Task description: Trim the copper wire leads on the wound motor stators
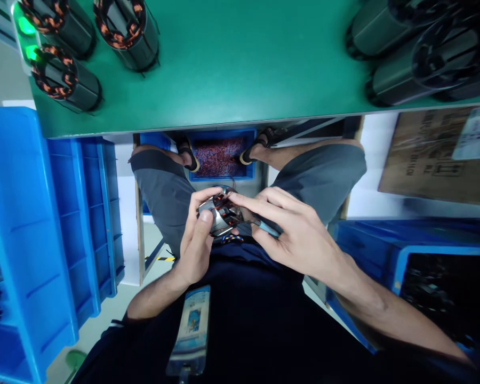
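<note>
My left hand (197,242) is closed around a motor stator (217,220), a shiny metal cylinder with copper windings and dark slots, held above my lap. The thumb lies on its near side and the fingers curl over the far side. In my right hand (298,226) is a small hand tool with a light-blue handle (268,229); its working end is hidden by the fingers and the stator. My right index finger reaches to the stator's winding end. Whether the tool touches the windings I cannot tell.
Several stators (130,40) with copper ends stand on the green table (244,64), with darker ones (400,69) at its right. Blue crates (36,229) are stacked left; a blue bin (408,234) and a cardboard box (436,170) lie right. Between my feet sits a tray (254,160) of coloured bits.
</note>
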A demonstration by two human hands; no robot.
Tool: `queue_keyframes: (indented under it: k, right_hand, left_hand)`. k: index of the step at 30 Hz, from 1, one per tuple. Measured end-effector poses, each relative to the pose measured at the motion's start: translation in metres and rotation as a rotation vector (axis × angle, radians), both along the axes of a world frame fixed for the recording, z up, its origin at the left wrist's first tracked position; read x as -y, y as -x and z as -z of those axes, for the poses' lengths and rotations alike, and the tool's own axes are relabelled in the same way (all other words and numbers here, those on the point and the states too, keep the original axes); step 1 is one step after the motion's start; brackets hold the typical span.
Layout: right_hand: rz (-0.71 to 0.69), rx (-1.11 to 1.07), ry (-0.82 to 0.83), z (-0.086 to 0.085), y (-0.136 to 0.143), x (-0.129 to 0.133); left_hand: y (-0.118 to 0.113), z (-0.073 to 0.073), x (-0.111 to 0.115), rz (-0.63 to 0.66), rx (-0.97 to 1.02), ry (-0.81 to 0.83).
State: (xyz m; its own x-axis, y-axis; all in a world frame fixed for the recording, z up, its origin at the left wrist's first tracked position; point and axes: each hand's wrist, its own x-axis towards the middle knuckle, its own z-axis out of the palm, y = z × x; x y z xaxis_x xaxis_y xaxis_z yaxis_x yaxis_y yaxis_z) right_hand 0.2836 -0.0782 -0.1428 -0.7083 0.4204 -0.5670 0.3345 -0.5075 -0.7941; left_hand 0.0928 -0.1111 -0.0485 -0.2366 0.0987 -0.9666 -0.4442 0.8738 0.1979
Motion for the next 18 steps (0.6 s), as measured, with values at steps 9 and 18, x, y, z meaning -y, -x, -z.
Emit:
queue_keyframes:
  k: [9,18]
  right_hand:
    - [-0.026,0.029,-0.149,-0.0062,-0.0005,-0.0005]
    - [-0.034,0.035,-0.152,-0.0089,-0.0038,0.0010]
  left_hand:
    - [-0.0007,-0.0016,0.0016,0.232,-0.113,-0.003]
    - [0.0001,-0.0058,0.0037,0.244,-0.079,-0.053]
